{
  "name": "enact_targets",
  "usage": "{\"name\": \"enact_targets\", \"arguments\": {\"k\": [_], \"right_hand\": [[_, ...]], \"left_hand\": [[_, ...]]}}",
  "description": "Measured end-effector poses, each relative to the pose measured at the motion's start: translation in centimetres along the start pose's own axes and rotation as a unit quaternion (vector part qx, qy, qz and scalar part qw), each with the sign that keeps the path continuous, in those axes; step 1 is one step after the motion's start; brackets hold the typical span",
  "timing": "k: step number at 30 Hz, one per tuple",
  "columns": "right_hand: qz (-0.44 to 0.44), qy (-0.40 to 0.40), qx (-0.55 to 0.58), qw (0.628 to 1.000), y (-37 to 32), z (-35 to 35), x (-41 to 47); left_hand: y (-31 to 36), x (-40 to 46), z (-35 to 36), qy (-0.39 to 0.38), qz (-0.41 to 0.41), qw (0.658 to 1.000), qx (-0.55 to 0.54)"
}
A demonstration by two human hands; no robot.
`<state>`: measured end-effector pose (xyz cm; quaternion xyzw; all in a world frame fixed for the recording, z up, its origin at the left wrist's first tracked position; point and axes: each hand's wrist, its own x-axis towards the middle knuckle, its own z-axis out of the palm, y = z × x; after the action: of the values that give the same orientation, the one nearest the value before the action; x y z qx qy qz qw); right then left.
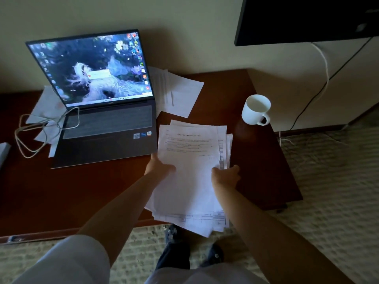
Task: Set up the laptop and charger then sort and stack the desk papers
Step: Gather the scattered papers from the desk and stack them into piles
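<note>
An open laptop (102, 111) with its screen lit sits on the dark wooden desk (61, 191). A white charger cable (30, 136) loops at its left side over the keyboard corner. A thick stack of printed papers (192, 160) lies to the right of the laptop and overhangs the desk's front edge. My left hand (159, 166) grips the stack's left edge, thumb on top. My right hand (225, 177) holds the stack's right side. More loose sheets (180, 93) lie behind the laptop's right corner, and other sheets (45, 107) stick out under its left side.
A white mug (255, 109) stands near the desk's right edge. A dark TV (307, 19) hangs on the wall above, with cables (320, 85) running down to the carpet. My feet show below the desk's front edge.
</note>
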<state>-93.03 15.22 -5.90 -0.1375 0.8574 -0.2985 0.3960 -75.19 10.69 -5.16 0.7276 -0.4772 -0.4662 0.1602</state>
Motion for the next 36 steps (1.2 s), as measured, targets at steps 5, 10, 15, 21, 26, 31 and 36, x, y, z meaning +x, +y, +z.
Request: {"name": "enact_targets", "arguments": {"k": [5, 10, 15, 21, 26, 31, 36], "right_hand": [[-0.028, -0.104, 0.038, 0.993, 0.4, -0.7, 0.8], [-0.263, -0.09, 0.099, 0.955, -1.9, -1.7, -2.5], [-0.384, -0.062, 0.217, 0.895, -7.4, -3.8, -5.1], [-0.425, -0.072, 0.255, 0.866, -9.0, -4.0, -6.7], [-0.424, -0.065, 0.272, 0.861, -9.4, -3.7, -7.5], [-0.448, -0.058, 0.305, 0.839, -10.8, -4.2, -8.9], [-0.403, -0.034, 0.334, 0.851, -12.8, -4.9, -10.7]], "left_hand": [[-0.7, -1.1, 0.6, -0.052, -0.064, 0.995, -0.056], [1.6, -3.8, -0.9, 0.063, 0.035, 0.985, -0.154], [6.0, -6.7, -4.8, 0.151, 0.166, 0.94, -0.258], [6.5, -7.6, -7.3, 0.158, 0.245, 0.907, -0.305], [6.4, -8.3, -8.4, 0.138, 0.252, 0.9, -0.327], [7.6, -9.1, -9.7, 0.158, 0.29, 0.872, -0.362], [7.7, -9.4, -10.6, 0.166, 0.357, 0.874, -0.285]]}}
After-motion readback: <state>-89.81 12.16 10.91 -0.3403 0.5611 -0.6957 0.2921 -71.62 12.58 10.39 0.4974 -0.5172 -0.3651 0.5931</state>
